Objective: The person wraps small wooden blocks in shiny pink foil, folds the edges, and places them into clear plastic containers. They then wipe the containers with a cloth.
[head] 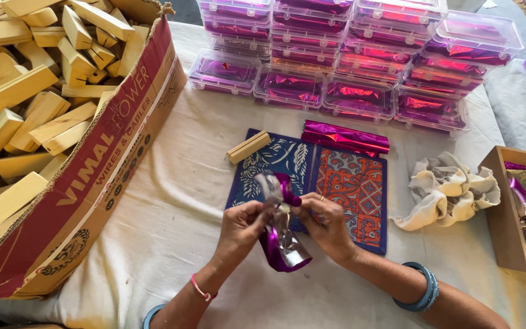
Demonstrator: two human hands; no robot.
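My left hand [243, 226] and my right hand [323, 223] meet over the table and both grip a crumpled strip of shiny purple and silver foil [281, 234]. The foil twists up between my fingers and hangs down toward me. Under my hands lie a blue patterned card [275, 159] and an orange patterned card [354, 183] side by side. A single wooden block [248, 147] rests at the blue card's far left corner. A roll of purple foil [345, 136] lies along the far edge of the cards.
A big cardboard box [105, 164] full of wooden blocks fills the left side. Stacked clear plastic cases with purple foil [348, 55] line the back. A crumpled cloth [448, 190] and a wooden tray of foil scraps [506, 213] sit at the right.
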